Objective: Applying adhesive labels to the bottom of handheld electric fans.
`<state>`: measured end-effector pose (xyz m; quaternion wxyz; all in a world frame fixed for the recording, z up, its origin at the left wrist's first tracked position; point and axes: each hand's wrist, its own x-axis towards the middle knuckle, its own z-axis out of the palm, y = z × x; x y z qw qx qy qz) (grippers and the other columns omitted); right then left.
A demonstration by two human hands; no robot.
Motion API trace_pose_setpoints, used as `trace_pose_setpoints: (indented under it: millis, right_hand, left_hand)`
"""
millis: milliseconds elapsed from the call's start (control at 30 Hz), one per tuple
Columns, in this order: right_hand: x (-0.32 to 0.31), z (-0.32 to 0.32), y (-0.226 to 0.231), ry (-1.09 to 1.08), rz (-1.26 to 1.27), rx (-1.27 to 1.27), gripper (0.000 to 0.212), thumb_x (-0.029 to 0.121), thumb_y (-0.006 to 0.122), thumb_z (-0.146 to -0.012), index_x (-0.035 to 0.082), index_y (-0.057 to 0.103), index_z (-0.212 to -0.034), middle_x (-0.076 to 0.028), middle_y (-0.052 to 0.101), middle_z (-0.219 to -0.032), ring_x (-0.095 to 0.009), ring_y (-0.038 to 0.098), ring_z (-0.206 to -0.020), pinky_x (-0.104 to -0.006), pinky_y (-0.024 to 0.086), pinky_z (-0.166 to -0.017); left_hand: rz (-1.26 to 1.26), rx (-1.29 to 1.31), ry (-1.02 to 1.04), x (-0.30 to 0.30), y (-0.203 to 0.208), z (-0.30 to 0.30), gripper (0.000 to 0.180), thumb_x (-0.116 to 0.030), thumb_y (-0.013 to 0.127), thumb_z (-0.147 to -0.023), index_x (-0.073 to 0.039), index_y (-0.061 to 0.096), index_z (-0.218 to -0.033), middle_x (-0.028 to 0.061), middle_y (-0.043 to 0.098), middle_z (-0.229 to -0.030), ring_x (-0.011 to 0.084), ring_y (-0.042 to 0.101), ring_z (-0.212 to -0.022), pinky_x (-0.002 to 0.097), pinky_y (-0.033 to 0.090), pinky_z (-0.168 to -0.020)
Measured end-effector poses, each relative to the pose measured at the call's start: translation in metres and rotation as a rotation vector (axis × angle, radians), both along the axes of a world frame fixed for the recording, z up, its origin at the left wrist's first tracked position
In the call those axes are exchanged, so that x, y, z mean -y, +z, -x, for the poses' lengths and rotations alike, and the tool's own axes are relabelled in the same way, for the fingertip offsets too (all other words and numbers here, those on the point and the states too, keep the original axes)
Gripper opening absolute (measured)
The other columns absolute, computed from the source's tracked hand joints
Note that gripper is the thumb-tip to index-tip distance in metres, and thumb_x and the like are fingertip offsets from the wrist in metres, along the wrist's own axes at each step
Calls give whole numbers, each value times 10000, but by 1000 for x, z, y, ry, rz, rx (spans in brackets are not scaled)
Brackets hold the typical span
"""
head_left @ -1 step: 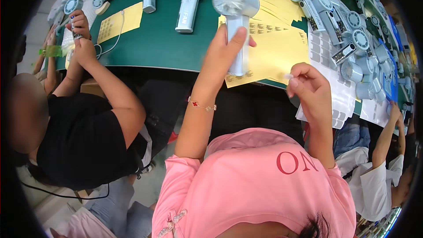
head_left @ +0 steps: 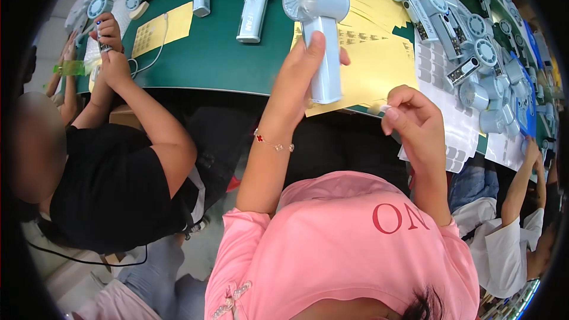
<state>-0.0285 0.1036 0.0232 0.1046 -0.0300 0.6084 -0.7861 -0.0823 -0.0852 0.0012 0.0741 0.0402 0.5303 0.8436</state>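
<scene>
Blue fan point(head_left: 328, 53) rests in curled left hand point(head_left: 298, 74); right hand point(head_left: 418, 115) pinches white scrap point(head_left: 384, 108).

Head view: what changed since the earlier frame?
The left hand turned its fan, the round front now facing further left, the handle's base slightly right. The right hand dipped slightly, still pinching a small white piece. Nothing newly grasped or released; yellow sheets unmoved.

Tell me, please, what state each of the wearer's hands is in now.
Left hand: closed around a light-blue handheld fan.
Right hand: closed in a pinch, holding a small whitish piece.
</scene>
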Motion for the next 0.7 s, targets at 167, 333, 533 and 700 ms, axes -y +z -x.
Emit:
trace_pose_setpoints:
  millis: [167,333,533,700]
  right_hand:
    - [18,-3,17,101,84,33,83,22,605,-806,-12,550,-857,-37,555,-788,-89,527,-659,-197,417,-612]
    - [25,-7,22,184,59,32,69,26,575,-811,-3,522,-845,-43,518,-832,-138,572,-687,-227,444,-604]
    - [22,-6,18,235,116,23,92,15,600,-801,-28,532,-845,-59,554,-819,-133,576,-720,-245,482,-676]
    - [23,-7,20,252,110,50,84,3,598,-797,-26,529,-834,-54,553,-817,-130,578,-712,-246,495,-662]
  left_hand:
    - [-306,63,-181,-11,7,-14,673,-581,202,-906,0,484,-1097,56,568,-773,98,523,-732,221,423,-653]
    - [-225,10,-45,-22,18,-26,664,-571,215,-911,4,502,-1076,60,560,-765,86,511,-690,215,421,-602]
    - [-248,55,-100,-21,21,-31,658,-573,242,-907,3,526,-1047,49,545,-767,83,520,-669,219,438,-584]
    - [-225,42,-92,-22,22,-34,605,-499,241,-937,34,479,-1096,106,553,-872,126,529,-720,249,481,-627]
